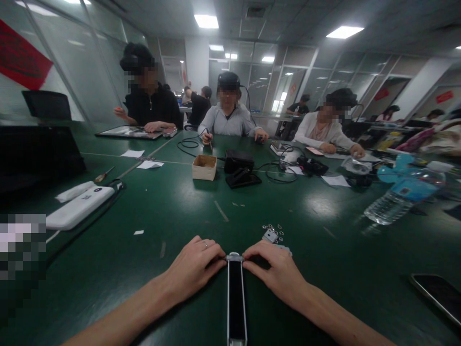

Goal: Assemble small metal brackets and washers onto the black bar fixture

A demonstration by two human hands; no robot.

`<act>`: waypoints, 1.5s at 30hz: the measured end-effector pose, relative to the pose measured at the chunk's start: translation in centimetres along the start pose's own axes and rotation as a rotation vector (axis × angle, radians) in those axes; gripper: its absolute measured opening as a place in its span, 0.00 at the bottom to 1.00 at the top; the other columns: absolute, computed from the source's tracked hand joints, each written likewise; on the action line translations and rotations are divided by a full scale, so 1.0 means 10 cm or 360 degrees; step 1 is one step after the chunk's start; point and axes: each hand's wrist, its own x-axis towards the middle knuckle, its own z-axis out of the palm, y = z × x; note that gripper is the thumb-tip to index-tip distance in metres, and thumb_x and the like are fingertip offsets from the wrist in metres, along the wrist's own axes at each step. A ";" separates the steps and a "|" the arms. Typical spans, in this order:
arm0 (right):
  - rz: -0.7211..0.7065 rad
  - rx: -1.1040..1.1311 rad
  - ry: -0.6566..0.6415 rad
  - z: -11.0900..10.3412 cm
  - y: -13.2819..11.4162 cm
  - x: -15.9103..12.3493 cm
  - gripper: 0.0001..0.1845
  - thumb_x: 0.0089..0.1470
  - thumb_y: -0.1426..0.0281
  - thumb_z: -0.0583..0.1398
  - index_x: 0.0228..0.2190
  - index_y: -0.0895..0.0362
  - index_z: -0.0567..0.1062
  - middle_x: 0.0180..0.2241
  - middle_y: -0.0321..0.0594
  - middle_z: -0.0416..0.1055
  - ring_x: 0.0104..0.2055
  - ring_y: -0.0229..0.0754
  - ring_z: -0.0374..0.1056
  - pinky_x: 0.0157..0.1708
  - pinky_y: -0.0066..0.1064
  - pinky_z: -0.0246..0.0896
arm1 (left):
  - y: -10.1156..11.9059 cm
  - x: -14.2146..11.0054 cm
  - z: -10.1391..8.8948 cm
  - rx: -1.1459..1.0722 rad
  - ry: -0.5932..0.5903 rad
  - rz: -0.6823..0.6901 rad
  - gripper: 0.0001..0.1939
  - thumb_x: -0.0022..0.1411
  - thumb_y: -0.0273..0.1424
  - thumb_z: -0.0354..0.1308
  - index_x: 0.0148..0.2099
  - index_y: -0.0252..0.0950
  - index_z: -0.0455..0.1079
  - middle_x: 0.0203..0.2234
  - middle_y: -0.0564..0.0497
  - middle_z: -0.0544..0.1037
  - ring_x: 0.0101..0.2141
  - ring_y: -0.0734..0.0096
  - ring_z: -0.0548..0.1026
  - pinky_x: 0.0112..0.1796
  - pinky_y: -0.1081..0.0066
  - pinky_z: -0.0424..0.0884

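A long, narrow bar [236, 300], black on top with silver edges, lies on the green table and points away from me. Across its far end sits a small grey metal end fitting [235, 258]. My left hand [199, 262] pinches the left side of this fitting between thumb and fingers. From the opposite side, my right hand [275, 266] pinches its right side in the same way. Any small part between the fingertips is too small to make out. Just beyond my right hand are a grey metal bracket [270, 235] and several small nuts [280, 226], with another grey piece partly hidden behind the hand.
A phone [441, 298] lies at right, near a tilted water bottle [401, 197]. At left are a white power bank [81, 206], a screwdriver [104, 174] and a dark screen [39, 156]. An open box [204, 168] and black devices [239, 166] stand mid-table. Three people sit opposite.
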 end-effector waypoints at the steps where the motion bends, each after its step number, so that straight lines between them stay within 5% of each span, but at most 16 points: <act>1: 0.0006 -0.0006 -0.0006 0.00 -0.01 0.00 0.04 0.52 0.72 0.62 0.33 0.56 0.75 0.31 0.38 0.74 0.33 0.39 0.70 0.34 0.31 0.67 | 0.00 0.00 0.00 0.0002 0.0007 0.0000 0.03 0.64 0.28 0.53 0.38 0.36 0.67 0.28 0.54 0.74 0.28 0.70 0.71 0.31 0.70 0.58; 27: -0.0179 -0.0162 -0.0111 -0.04 0.05 -0.02 0.09 0.60 0.68 0.56 0.38 0.57 0.75 0.35 0.41 0.75 0.37 0.42 0.69 0.38 0.35 0.65 | 0.03 0.01 -0.03 0.0019 0.0008 -0.0005 0.05 0.64 0.29 0.53 0.41 0.37 0.69 0.30 0.52 0.74 0.29 0.69 0.70 0.32 0.70 0.59; 45: -0.0187 -0.0161 0.0005 -0.03 -0.01 -0.02 0.06 0.54 0.72 0.59 0.36 0.57 0.74 0.34 0.42 0.74 0.36 0.42 0.69 0.37 0.36 0.67 | 0.03 0.00 -0.03 -0.0006 0.0001 -0.0026 0.06 0.64 0.29 0.52 0.41 0.37 0.69 0.30 0.52 0.74 0.30 0.69 0.70 0.33 0.69 0.59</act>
